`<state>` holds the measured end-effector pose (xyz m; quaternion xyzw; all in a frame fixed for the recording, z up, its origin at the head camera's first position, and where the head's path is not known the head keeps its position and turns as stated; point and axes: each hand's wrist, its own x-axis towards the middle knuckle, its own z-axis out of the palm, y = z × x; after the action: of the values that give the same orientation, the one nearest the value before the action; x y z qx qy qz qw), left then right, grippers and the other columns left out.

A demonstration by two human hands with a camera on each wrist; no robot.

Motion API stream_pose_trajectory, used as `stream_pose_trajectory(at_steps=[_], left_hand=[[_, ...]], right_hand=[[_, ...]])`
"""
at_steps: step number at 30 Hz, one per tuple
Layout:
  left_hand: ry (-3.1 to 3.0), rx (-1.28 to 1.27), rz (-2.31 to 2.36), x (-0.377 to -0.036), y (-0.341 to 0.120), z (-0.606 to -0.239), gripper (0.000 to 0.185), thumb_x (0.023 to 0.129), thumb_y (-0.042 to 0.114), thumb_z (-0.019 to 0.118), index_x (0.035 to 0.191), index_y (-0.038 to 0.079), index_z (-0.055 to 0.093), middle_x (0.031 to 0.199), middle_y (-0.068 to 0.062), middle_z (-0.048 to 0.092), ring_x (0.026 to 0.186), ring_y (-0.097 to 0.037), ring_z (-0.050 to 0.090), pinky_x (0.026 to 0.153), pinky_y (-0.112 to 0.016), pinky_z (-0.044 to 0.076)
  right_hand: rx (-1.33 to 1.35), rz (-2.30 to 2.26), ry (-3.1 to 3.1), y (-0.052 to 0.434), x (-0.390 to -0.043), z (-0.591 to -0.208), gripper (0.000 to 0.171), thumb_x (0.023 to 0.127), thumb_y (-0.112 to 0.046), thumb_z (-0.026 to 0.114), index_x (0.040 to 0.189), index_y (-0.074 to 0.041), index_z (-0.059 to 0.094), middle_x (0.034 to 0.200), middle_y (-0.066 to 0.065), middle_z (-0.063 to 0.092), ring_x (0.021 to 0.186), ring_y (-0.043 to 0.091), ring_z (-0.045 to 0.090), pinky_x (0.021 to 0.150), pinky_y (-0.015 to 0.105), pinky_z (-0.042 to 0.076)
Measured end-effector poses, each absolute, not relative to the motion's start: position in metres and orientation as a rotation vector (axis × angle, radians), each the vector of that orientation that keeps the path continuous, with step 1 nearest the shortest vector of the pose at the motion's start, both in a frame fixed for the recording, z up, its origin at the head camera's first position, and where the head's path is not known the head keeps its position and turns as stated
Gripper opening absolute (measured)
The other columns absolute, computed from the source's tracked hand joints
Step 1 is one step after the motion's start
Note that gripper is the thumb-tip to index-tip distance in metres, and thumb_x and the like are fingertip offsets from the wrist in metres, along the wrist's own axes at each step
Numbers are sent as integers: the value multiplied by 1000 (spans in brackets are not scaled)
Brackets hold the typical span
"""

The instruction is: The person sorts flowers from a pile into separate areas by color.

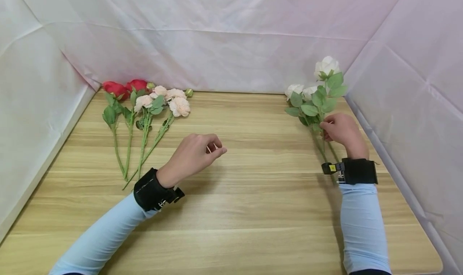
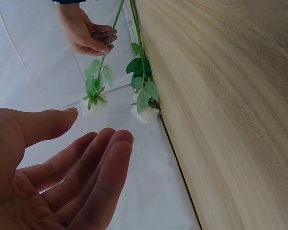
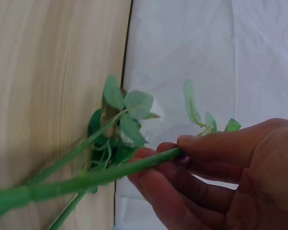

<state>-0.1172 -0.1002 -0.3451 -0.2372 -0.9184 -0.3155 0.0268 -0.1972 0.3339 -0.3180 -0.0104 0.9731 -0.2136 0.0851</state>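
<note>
My right hand (image 1: 341,131) pinches the green stem of a white rose (image 1: 327,68) between thumb and fingers, and the bloom is raised above the table. In the right wrist view the pinched stem (image 3: 105,175) runs across toward the lower left. Two more white roses (image 1: 294,91) lie on the table just behind and left of it, their leaves overlapping in the head view. My left hand (image 1: 195,154) hovers over the middle of the table, fingers loosely bent, with nothing in it. The left wrist view shows a gap between its thumb (image 2: 50,125) and fingers.
On the left of the wooden table (image 1: 231,226) lie two red roses (image 1: 115,90) and several pale pink flowers (image 1: 179,106), stems toward the front. White cloth (image 1: 217,58) closes off the back and both sides. Each wrist wears a black strap (image 1: 150,189) with a small camera.
</note>
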Motion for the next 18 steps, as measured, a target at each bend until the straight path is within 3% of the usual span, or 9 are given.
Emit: stream_pose_trajectory(at_steps=[4, 8, 10, 14, 18], left_hand=[[-2836, -734, -978, -118, -99, -346, 16, 98, 31, 72, 91, 16, 76, 75, 4, 74, 66, -7, 66, 65, -29, 51], [-2834, -730, -986, -118, -99, -346, 15, 97, 30, 73, 91, 16, 75, 75, 5, 73, 66, -7, 66, 63, -29, 51], [-2834, -732, -986, -118, -99, -345, 16, 97, 30, 73, 91, 16, 76, 74, 5, 73, 66, -7, 66, 63, -29, 51], [-2837, -735, -988, -117, -99, -345, 15, 97, 30, 73, 91, 16, 76, 75, 4, 74, 66, -7, 67, 63, -29, 51], [-2844, -732, -989, -116, -99, -344, 15, 97, 30, 73, 91, 16, 76, 75, 4, 74, 66, -7, 67, 64, -29, 52]], right_hand=[[-27, -448, 2996, 342, -196, -323, 33, 106, -20, 49, 84, -3, 68, 65, 8, 60, 63, 25, 57, 62, 36, 40], [10, -340, 3107, 340, -195, -329, 40, 100, -18, 49, 60, -14, 47, 59, 1, 40, 58, 23, 41, 54, 34, 29], [36, -337, 3130, 339, -196, -332, 42, 99, -17, 49, 58, -15, 41, 60, 2, 40, 59, 25, 42, 52, 34, 29], [63, -360, 3115, 337, -199, -340, 38, 99, -19, 50, 62, -11, 54, 70, 10, 59, 67, 30, 54, 52, 37, 37], [84, -352, 3072, 337, -202, -347, 38, 101, -20, 52, 65, -9, 59, 81, 15, 65, 72, 33, 58, 54, 40, 41]])
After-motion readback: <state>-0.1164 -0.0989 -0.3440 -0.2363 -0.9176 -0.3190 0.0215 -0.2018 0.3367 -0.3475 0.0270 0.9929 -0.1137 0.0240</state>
